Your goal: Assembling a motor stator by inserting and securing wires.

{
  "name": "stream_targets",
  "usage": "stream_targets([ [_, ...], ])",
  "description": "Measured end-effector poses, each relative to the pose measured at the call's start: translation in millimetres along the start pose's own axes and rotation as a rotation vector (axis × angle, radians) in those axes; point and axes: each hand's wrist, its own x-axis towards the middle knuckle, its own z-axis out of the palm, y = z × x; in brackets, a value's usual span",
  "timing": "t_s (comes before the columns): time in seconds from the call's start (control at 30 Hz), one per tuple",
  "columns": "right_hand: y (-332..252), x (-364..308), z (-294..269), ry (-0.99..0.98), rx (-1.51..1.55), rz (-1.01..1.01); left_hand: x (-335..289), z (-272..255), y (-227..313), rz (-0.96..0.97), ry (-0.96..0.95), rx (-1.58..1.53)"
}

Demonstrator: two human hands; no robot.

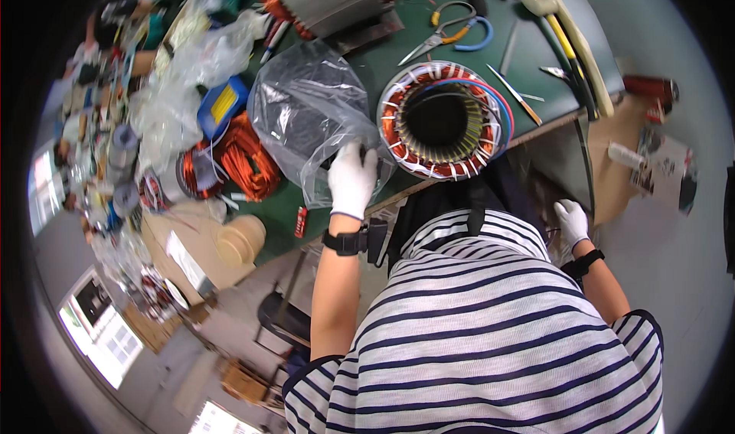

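Plastic bag crowding L fingers, wound ring just R, bore open fr. abv, scissors beyond

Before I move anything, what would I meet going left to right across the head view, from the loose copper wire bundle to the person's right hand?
Copper wire bundle → small red cylinder → gloved left hand → wound stator ring → gloved right hand.
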Motion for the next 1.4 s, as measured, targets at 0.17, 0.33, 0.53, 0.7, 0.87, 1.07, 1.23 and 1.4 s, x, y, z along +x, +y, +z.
stream_targets([
  [0.17,51,-115,75,-0.103,-0.358,0.677,-8,-41,29,0.059,0.129,-0.094],
  [0.33,315,-362,283,-0.555,-0.073,0.104,-4,-52,60,0.001,0.039,-0.539],
  [0.53,387,-383,191,-0.450,0.149,-0.147,-2,-43,75,0.175,0.056,-0.427],
  [0.7,95,-94,144,-0.436,0.752,0.075,-8,-32,57,-0.031,-0.037,-0.696],
  [0.87,-85,18,-20,-0.158,0.641,-0.156,-18,-16,38,-0.077,-0.070,-0.716],
  [1.07,-220,108,-79,-0.322,0.839,-0.367,-29,25,42,-0.300,0.012,-0.866],
  [1.23,-267,151,-58,-0.617,0.872,-0.452,-17,66,41,-0.402,0.052,-1.020],
  [1.4,-290,172,-55,-0.918,0.918,-0.195,-9,60,66,-0.644,0.152,-1.253],
])
